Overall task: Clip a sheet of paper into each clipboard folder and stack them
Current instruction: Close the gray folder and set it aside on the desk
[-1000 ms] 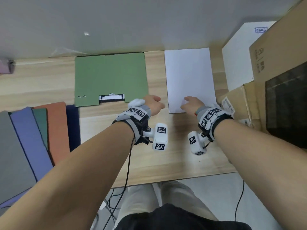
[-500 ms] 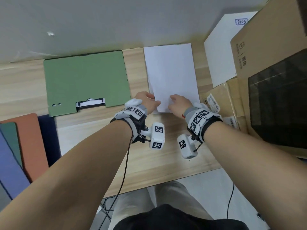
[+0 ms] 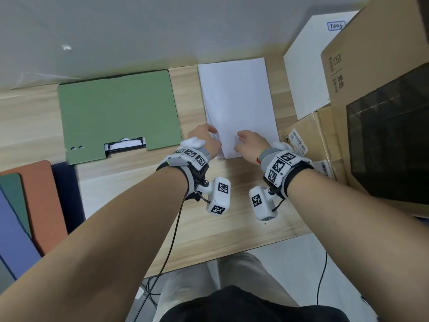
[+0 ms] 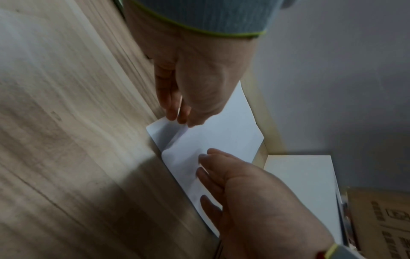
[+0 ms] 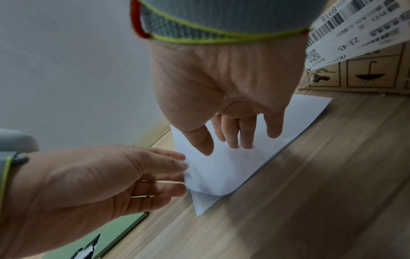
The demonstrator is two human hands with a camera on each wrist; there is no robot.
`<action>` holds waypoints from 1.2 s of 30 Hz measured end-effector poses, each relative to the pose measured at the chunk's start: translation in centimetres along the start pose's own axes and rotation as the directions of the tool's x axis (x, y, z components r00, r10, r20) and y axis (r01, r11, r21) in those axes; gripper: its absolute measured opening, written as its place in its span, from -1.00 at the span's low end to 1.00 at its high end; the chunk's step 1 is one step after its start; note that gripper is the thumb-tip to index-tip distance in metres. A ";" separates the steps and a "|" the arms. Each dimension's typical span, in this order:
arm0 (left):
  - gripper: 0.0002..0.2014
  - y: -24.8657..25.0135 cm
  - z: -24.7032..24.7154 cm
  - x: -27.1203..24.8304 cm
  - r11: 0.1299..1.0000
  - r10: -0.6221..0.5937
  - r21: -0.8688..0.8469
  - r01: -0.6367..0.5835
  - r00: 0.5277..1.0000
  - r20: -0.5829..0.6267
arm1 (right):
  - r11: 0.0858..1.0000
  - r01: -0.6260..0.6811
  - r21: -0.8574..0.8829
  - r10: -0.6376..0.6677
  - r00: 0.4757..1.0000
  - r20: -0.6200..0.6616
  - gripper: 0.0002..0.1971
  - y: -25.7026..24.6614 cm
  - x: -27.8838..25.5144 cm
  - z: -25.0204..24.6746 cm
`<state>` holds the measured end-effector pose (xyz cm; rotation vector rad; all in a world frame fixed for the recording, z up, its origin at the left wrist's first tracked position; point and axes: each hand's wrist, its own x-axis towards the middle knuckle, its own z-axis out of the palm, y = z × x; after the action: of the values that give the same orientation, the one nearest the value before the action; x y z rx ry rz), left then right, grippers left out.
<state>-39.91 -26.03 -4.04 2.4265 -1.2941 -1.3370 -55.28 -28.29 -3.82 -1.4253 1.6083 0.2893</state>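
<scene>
A stack of white paper (image 3: 236,96) lies on the wooden desk, right of the green clipboard folder (image 3: 118,108). The folder lies flat, its metal clip (image 3: 126,145) at the near edge. My left hand (image 3: 212,135) is at the stack's near left corner. In the left wrist view the left hand (image 4: 179,119) pinches the raised corner of the top sheet (image 4: 177,138) between thumb and fingers. My right hand (image 3: 241,140) rests on the stack's near end. Its straight fingertips (image 5: 235,142) press the paper (image 5: 221,173) down.
Several more folders, orange (image 3: 34,201), dark green (image 3: 11,194), blue (image 3: 9,240) and navy (image 3: 67,194), lie fanned at the left edge. Cardboard boxes (image 3: 383,66) and a white board (image 3: 308,73) close in the right side. The wall runs along the desk's far edge.
My left hand moved right from beside the folder to the paper's near left corner and lifted the top sheet's corner. My right hand stayed on the paper's near end.
</scene>
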 end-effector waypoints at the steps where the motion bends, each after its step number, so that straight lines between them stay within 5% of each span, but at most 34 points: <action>1: -0.68 0.0 0.3 0.1 1.000 0.025 0.001 -0.025 1.000 -0.005 | 1.000 0.002 -0.003 -0.002 1.000 -0.001 -0.38 0.0 0.0 0.0; 9: -0.52 0.9 0.4 0.6 0.996 0.018 0.088 -0.017 1.000 -0.008 | 1.000 0.004 0.010 -0.004 1.000 0.001 -0.38 0.3 0.0 0.0; 15: -0.68 0.6 0.1 1.6 0.991 -0.012 0.137 0.006 0.999 0.040 | 0.999 0.009 0.041 -0.009 1.000 0.005 -0.39 0.5 0.2 -0.1; 19: -0.50 1.6 -0.3 0.8 0.985 0.022 0.170 -0.032 0.998 0.059 | 0.996 0.013 0.093 -0.006 0.997 -0.072 -0.47 0.8 0.4 -0.2; 23: -0.46 0.8 0.5 1.1 0.994 0.106 0.040 -0.106 0.994 -0.017 | 0.987 0.008 0.161 0.015 0.989 -0.146 -0.52 1.0 0.5 -1.0; 27: -0.64 0.9 0.1 0.6 0.956 0.245 -0.146 -0.254 0.966 -0.078 | 0.980 -0.033 0.194 0.073 0.976 -0.204 -0.46 1.3 1.0 -2.3; 32: -0.68 0.8 -4.1 -1.5 0.862 0.218 -0.466 -0.202 0.976 -0.019 | 0.900 -0.055 0.432 0.153 0.969 -0.196 -0.19 0.8 1.0 -3.6; 36: -0.59 -0.7 -7.4 -2.8 0.803 0.168 -0.579 -0.141 0.986 -0.006 | 0.751 -0.109 0.651 0.233 0.966 -0.107 0.15 0.6 0.1 -4.4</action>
<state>-34.75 -25.86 2.05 1.8407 -0.8845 -1.4750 -57.94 -31.21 -1.76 -0.7826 1.7583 -0.2906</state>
